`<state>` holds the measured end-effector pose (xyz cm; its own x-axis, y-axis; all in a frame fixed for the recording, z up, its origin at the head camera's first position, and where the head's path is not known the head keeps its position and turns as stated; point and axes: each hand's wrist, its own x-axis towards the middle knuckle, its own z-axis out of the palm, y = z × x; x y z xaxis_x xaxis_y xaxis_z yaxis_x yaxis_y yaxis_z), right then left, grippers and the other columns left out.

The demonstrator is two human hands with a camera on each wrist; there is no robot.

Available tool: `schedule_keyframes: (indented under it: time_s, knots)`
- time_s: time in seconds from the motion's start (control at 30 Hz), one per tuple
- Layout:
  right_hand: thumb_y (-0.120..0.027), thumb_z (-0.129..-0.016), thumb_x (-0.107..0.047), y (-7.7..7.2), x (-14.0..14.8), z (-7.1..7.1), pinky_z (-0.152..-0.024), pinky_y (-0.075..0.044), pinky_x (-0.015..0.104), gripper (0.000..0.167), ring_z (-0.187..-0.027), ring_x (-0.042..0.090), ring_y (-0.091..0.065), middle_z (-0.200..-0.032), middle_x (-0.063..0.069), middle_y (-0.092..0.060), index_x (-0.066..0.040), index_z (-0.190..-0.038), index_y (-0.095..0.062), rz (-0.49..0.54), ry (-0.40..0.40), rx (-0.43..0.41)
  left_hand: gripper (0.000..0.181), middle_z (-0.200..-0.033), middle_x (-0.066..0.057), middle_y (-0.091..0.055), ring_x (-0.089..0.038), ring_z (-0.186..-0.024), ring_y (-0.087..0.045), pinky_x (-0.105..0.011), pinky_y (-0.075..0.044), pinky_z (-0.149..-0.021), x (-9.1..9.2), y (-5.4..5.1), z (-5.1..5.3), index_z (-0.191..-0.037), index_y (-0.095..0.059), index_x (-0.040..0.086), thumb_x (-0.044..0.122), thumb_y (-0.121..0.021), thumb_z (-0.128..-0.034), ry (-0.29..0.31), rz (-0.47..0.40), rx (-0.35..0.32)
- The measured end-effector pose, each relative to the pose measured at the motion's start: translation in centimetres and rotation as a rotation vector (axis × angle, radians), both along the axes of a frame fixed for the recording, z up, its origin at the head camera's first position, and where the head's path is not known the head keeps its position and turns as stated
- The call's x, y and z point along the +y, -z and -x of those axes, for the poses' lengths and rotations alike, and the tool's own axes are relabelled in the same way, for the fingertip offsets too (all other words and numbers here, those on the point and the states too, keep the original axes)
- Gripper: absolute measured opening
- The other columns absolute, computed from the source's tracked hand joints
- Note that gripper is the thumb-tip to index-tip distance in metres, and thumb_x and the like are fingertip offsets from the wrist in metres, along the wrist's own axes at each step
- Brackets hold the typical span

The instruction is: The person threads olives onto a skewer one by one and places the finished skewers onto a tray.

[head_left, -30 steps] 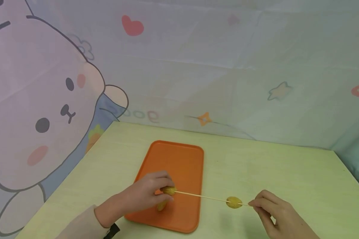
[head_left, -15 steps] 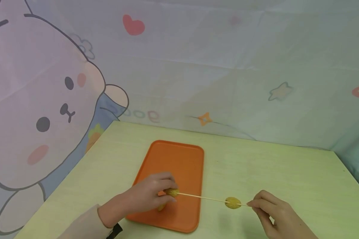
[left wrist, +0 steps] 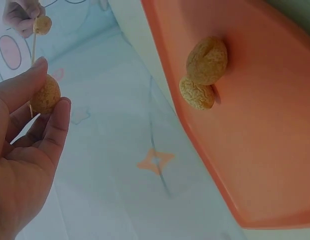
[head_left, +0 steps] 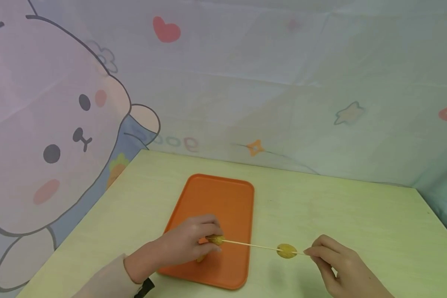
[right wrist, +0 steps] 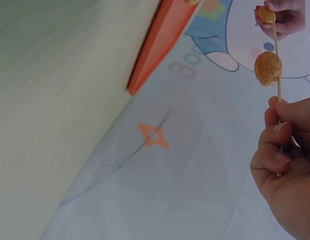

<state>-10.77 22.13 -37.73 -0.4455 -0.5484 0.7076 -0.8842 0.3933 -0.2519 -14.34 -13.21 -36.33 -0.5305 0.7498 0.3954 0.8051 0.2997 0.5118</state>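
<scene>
My left hand (head_left: 188, 240) pinches a wrinkled, golden-brown oval fried puff (head_left: 217, 240) between thumb and fingers, above the orange tray (head_left: 223, 194). A thin wooden skewer (head_left: 246, 244) runs from that puff towards the right. In the left wrist view its tip appears to come out below the held puff (left wrist: 46, 95). Further along the skewer sits a second puff (head_left: 287, 251), close to my right hand (head_left: 335, 263), which holds the stick's end with curled fingers. Two more puffs, one darker (left wrist: 207, 60) and one paler (left wrist: 196, 92), lie touching on the tray.
The pale wooden table (head_left: 339, 215) extends to the right of the tray. Behind it hangs a printed cloth (head_left: 246, 82) with a cartoon animal and small shapes. A dark strap (head_left: 145, 287) shows beneath the left sleeve (head_left: 108, 277).
My right hand has shifted slightly left with the skewer and its puff. My left hand has edged right with the other puff, so the two puffs stand a little closer together.
</scene>
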Motion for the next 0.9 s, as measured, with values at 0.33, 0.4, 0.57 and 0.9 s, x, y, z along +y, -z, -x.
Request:
schedule_keyframes:
  time_s: [0.33, 0.4, 0.57, 0.9]
  knots:
    - [-0.038, -0.103, -0.023, -0.1, -0.4, -0.1, -0.055, -0.033, 0.004, 0.035, -0.066, -0.004, -0.042, -0.088, -0.008, -0.052, -0.008, -0.093, -0.068, -0.015, 0.015, -0.015, 0.012, -0.092, 0.001, -0.055, -0.003, -0.077, -0.052, -0.012, -0.048, -0.068, 0.3, -0.1, 0.1, -0.096, -0.066, 0.006, 0.010, -0.072, -0.0861, -0.004, 0.010, 0.001]
    - [-0.039, -0.103, -0.023, -0.1, -0.5, -0.1, -0.054, -0.033, 0.004, 0.035, -0.066, -0.003, -0.041, -0.087, -0.007, -0.052, -0.007, -0.092, -0.068, -0.010, 0.013, -0.020, 0.013, -0.092, 0.000, -0.055, -0.004, -0.077, -0.052, -0.012, -0.048, -0.069, 0.4, -0.1, 0.1, -0.096, -0.066, 0.005, 0.008, -0.072, -0.0851, -0.007, 0.015, 0.002]
    - [-0.038, -0.103, -0.023, -0.2, -0.6, 0.0, -0.054, -0.033, 0.004, 0.035, -0.066, -0.003, -0.041, -0.086, -0.007, -0.052, -0.008, -0.092, -0.068, -0.015, 0.012, -0.015, 0.014, -0.092, 0.001, -0.055, -0.003, -0.077, -0.051, -0.012, -0.048, -0.068, 0.7, -0.2, 0.1, -0.097, -0.067, 0.005, 0.009, -0.072, -0.0851, -0.013, 0.038, -0.006]
    - [-0.037, -0.104, -0.022, -0.3, -1.1, 0.1, -0.058, -0.035, 0.004, 0.036, -0.068, -0.003, -0.044, -0.086, -0.009, -0.052, -0.009, -0.090, -0.067, -0.033, 0.010, 0.009, 0.014, -0.090, 0.001, -0.055, -0.002, -0.075, -0.050, -0.010, -0.047, -0.066, 1.2, 0.2, 0.4, -0.095, -0.067, 0.006, 0.011, -0.074, -0.0842, -0.001, 0.045, 0.011]
